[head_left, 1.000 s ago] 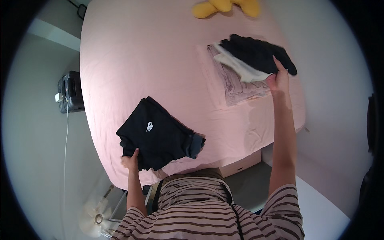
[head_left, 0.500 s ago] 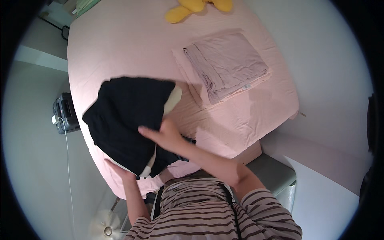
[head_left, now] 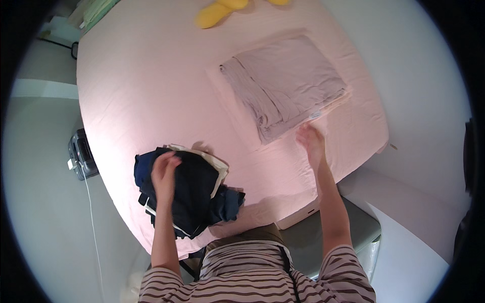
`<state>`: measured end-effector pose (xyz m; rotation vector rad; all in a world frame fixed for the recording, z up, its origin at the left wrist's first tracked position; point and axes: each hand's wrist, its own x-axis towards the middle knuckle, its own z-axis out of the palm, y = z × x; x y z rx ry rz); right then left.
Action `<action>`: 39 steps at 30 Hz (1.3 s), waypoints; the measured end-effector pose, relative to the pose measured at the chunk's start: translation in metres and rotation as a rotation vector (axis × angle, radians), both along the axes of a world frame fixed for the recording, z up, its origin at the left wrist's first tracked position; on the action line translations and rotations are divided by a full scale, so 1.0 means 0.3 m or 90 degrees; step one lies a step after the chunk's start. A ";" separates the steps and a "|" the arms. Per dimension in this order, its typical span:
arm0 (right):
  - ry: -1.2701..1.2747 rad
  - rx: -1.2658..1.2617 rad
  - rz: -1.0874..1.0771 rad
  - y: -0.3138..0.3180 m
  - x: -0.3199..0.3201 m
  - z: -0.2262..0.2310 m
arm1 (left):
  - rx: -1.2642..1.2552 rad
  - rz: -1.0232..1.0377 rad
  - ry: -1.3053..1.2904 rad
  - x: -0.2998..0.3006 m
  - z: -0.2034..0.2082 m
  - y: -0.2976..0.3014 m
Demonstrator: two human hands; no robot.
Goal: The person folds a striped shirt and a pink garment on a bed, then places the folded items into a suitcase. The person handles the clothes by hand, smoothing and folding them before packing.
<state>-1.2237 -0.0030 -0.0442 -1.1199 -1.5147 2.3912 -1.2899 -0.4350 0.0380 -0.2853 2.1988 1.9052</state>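
Head view: the left hand [head_left: 164,177] is over the dark clothes pile [head_left: 194,174], its fingers loosely curled with no cloth visible between them; I can't tell whether they touch it. Fingers of the right hand [head_left: 311,142] are half spread, apparently empty, just beside the lower edge of the folded mauve linen [head_left: 290,76]. That linen, right of upper centre, looks neatly folded already; the clothes, left of lower centre, are gathered but ragged, not squared up. The linen's slightly longer axis climbs toward the upper right, layered edge facing lower left. The pile shows no clear axis; a blue-grey end [head_left: 228,204] points right. All lie on the pink bed [head_left: 151,91].
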 end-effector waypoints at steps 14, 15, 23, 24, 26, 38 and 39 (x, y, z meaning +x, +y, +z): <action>-0.541 0.861 0.401 0.515 -0.580 -0.016 | 0.216 -0.081 -0.091 -0.428 -0.270 0.844; -0.536 0.882 0.404 0.517 -0.587 -0.006 | 0.216 -0.033 -0.125 -0.396 -0.277 0.879; -0.096 0.570 0.315 0.341 -0.455 0.121 | 0.258 0.149 -0.215 -0.259 -0.041 0.600; -0.032 0.481 0.305 0.277 -0.393 0.111 | 0.196 0.148 -0.184 -0.206 0.015 0.479; 0.105 0.340 0.269 0.061 -0.311 0.163 | 0.106 0.194 -0.139 -0.048 0.047 0.174; -0.049 1.037 0.263 0.556 -0.645 -0.201 | -1.051 -0.294 -0.408 0.157 0.008 -0.310; -0.124 1.113 0.223 0.597 -0.672 -0.212 | -1.102 -0.214 -0.061 0.075 -0.002 -0.253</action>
